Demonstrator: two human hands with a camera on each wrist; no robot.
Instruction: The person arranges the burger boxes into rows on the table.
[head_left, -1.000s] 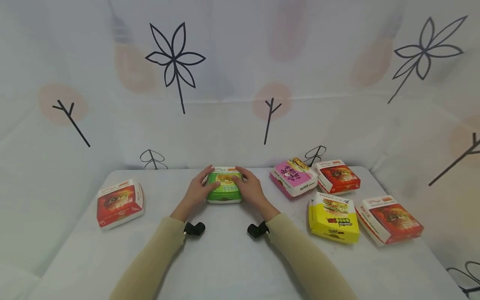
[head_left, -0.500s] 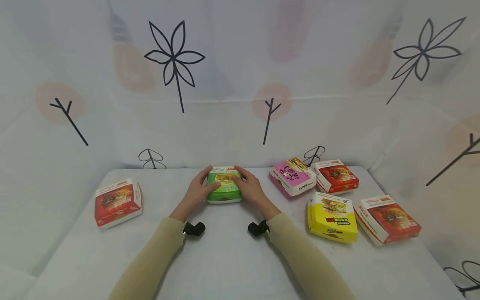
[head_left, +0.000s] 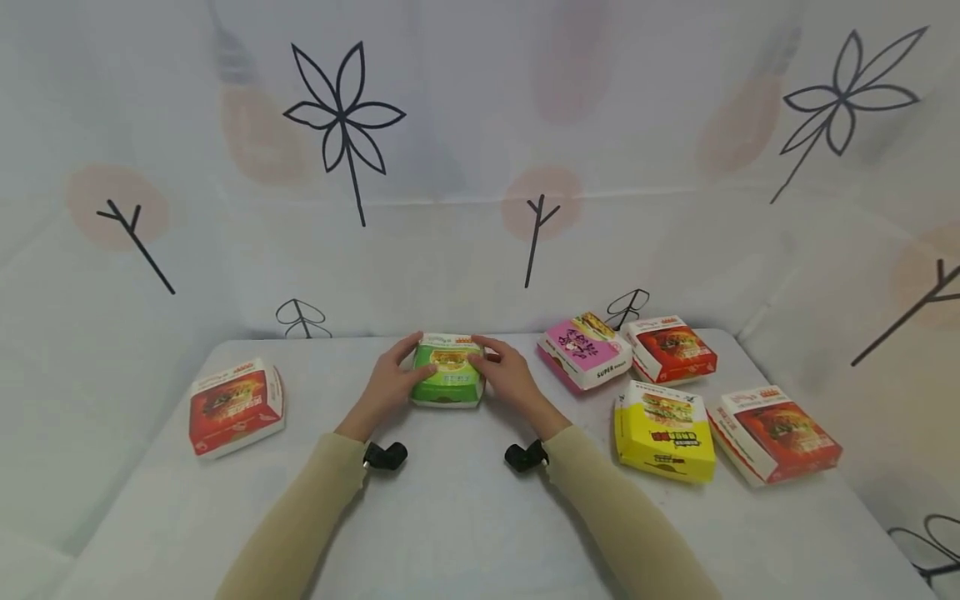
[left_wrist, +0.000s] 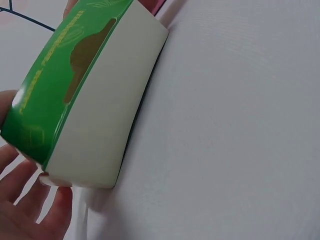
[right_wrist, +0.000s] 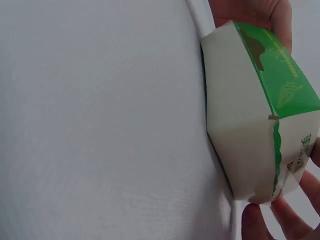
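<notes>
A green and white burger box sits near the table's back edge in the head view. My left hand grips its left side, thumb over the green top and fingers along the edge. On the opposite side my right hand holds the box, its thumb at the top's right edge. The left wrist view shows the white front wall of the burger box and fingers at its near corner. Fingertips of the right hand touch the end of the box in the right wrist view.
To the right lie a pink box, a yellow box and two red boxes, one behind and one nearer. Another red box lies at the left. A patterned cloth hangs behind the white table.
My right hand has shifted slightly right, its thumb sliding toward the green box's edge. The green box and left hand have moved only a little left in view.
</notes>
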